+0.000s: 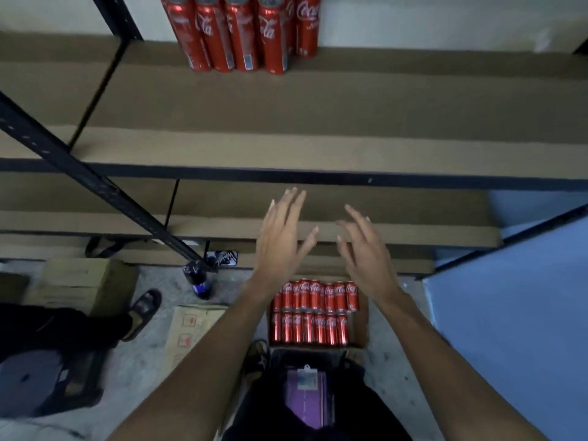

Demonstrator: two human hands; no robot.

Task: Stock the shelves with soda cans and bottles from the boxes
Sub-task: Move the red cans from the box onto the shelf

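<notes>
Several tall red soda cans (241,36) stand in a cluster at the back of the upper brown shelf (318,122). On the floor below, an open cardboard box (361,316) holds two rows of red soda cans (313,310). My left hand (281,240) and my right hand (366,253) hang in the air above the box, in front of the lower shelf (222,211). Both hands have spread, straight fingers and hold nothing.
A dark soda bottle (199,280) stands on the floor by the black shelf post (95,183). Closed cardboard boxes (86,284) lie at the left, next to another person's sandalled foot (143,310). A flattened carton (191,332) lies beside the can box. A blue wall (509,313) bounds the right.
</notes>
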